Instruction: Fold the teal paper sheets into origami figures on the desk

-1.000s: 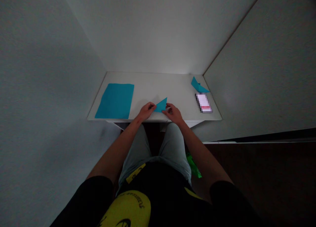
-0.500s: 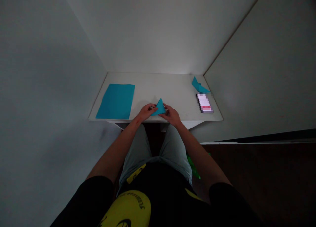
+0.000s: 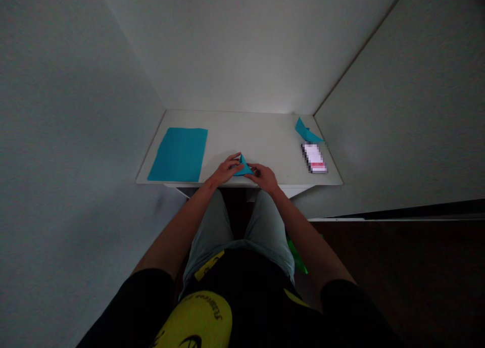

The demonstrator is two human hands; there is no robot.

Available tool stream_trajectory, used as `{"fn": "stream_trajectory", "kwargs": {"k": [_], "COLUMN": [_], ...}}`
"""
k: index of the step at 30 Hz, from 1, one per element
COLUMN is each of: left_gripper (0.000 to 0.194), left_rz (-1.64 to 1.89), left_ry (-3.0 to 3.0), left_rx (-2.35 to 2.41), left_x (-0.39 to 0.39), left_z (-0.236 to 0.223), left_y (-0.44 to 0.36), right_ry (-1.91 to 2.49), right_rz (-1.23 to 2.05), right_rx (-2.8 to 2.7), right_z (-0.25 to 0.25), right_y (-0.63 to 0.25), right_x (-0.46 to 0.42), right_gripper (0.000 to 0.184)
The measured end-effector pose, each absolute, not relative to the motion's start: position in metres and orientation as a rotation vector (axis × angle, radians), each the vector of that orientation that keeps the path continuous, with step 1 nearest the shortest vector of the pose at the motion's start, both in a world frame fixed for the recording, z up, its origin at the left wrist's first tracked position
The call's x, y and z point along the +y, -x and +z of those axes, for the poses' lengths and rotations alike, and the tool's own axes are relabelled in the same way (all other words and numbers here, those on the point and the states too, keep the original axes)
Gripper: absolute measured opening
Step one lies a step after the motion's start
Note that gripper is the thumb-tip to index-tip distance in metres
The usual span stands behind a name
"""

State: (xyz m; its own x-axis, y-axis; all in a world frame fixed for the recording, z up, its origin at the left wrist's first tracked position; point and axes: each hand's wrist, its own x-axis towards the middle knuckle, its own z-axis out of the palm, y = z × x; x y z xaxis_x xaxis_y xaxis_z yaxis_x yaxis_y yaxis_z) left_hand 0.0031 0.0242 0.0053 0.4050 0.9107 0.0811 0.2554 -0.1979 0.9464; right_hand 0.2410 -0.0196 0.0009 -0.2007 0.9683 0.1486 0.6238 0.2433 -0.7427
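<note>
Folded blue paper (image 3: 248, 170) now looks more spread; left hand (image 3: 226, 171) grips near peak, right hand (image 3: 266, 178) pinches lower corner. Fold apparently being reshaped.

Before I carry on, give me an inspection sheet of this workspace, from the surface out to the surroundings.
Surface: white tabletop, level-looking, dimly lit.
Things in hand: small folded blue paper, peak up, near the front edge.
Other paper: flat blue paper at the left end; boat-shaped folded blue paper at the back right.
Clutter: phone, screen lit and pixelated, just in front of the boat shape.
Hands: left hand and right hand hold the small fold from either side.
Cables: nothing seen.
Surroundings: pale wall behind; bright green item below the right forearm, kind unclear.
</note>
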Motion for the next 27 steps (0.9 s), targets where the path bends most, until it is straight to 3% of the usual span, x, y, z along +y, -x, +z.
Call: {"fn": "stream_trajectory", "kwargs": {"k": [8,17,22,27], "left_gripper": [0.029,0.025,0.04,0.07], "left_rz": [0.83,0.854,0.984,1.035], "left_ry": [-1.676,-1.597,-1.474,-1.38], "left_rx": [1.045,1.056,1.072,1.059], "left_x": [0.022,0.025,0.027,0.028], "left_z": [0.011,0.009,0.003,-0.005], "left_y": [-0.003,-0.003,-0.001,0.002], "right_ry": [1.461,1.496,1.46,1.409], "right_rz": [0.685,0.684,0.789,0.887], "right_rx": [-1.887,-1.823,-1.691,-1.623], "right_z": [0.002,-0.001,-0.007,-0.006], "right_y": [-0.24,-0.24,-0.241,-0.244], "right_x": [-0.02,-0.02,-0.017,-0.015], "right_gripper": [0.038,0.035,0.043,0.054]}}
